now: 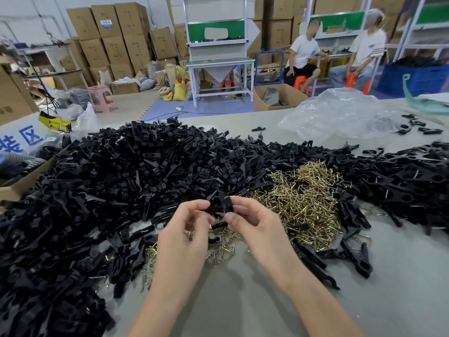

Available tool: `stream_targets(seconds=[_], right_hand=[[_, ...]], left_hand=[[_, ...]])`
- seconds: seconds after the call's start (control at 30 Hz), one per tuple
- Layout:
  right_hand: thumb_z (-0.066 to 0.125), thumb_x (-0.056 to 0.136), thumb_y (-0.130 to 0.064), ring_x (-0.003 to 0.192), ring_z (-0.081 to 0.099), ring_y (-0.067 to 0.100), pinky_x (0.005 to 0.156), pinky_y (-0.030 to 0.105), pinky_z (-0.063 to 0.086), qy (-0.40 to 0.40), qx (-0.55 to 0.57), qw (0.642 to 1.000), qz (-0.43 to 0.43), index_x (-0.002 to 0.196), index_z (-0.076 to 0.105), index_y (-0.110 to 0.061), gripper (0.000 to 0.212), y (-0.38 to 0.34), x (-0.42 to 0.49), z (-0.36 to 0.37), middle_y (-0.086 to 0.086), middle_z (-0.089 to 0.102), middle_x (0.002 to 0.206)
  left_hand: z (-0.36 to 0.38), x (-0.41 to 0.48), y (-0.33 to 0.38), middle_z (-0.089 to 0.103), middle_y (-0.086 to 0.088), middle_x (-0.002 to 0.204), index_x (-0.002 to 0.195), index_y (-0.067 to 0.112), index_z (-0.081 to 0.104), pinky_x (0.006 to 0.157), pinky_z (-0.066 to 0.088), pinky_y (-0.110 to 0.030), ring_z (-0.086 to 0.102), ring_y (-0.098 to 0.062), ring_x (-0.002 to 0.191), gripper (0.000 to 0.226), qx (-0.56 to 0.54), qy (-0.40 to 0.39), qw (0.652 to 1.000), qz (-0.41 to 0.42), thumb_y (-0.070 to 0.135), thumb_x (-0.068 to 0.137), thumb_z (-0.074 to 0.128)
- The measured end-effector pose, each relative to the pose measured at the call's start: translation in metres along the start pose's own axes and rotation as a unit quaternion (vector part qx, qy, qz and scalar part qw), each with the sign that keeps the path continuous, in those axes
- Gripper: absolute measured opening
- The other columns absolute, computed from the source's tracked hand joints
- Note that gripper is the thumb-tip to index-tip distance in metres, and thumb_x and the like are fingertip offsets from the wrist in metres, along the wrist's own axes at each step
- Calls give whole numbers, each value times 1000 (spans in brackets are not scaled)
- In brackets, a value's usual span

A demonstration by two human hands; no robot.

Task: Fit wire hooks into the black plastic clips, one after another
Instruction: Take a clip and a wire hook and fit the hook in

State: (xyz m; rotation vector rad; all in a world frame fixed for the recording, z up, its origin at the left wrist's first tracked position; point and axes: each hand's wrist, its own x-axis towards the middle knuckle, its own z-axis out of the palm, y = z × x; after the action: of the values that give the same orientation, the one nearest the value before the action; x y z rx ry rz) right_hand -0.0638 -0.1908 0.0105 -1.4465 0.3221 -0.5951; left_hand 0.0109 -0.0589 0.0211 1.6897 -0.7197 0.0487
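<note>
Black clips heap across the desk from 9 to 1 o'clock, loose brass hooks lie at 2 o'clock just beside the hands, and clips that look already fitted lie at 3 to 4 o'clock. Left hand and right hand pinch one clip between their fingers at centre; whether its hook is seated I cannot tell. By my judgement most of the work remains.

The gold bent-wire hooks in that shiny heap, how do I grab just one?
Pinch one loose gold bent-wire hook at the heap's near right edge by its closed looped end, coming from above with the right hand. There the loops stick out clear; deeper in, the hooks are tangled and would likely drag others along.
</note>
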Motion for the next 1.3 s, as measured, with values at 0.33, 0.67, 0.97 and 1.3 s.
stream_targets(seconds=[0.33,0.67,0.97,1.3], right_hand=[[69,92,-3,97,68,-6,88,11,51,117,45,991,-38,104,69,-35,34,-1,11,-15,-24,74,99],[69,93,-5,101,67,-6,89,10,50,111,19,993,-39,105,69,-36,34,3,10,-12,-25,73,102],[70,92,-3,99,68,-5,86,10,50,111,15,993,-36,105,71,-35,35,2,10,-11,-22,75,98],[71,91,-3,106,64,-6,89,8,47,21,-97,993,-66,117,67,-44,48,3,-1,-2,-25,68,108]], left_hand=[[-5,1,-16,58,15,92,98,34,72,83,49,-33,57,-15,93,22,421,-200,868,172,51,88,62],[-1,-2,-16,54,15,102,109,37,65,91,40,-29,52,-13,105,25,419,-189,875,150,54,94,54],[0,-6,-10,56,18,84,89,36,53,70,45,-21,54,-3,81,14,282,-133,944,110,44,98,46],[-7,8,-2,71,4,73,102,29,75,51,46,-10,63,-3,63,19,-134,6,978,-158,17,97,61]])
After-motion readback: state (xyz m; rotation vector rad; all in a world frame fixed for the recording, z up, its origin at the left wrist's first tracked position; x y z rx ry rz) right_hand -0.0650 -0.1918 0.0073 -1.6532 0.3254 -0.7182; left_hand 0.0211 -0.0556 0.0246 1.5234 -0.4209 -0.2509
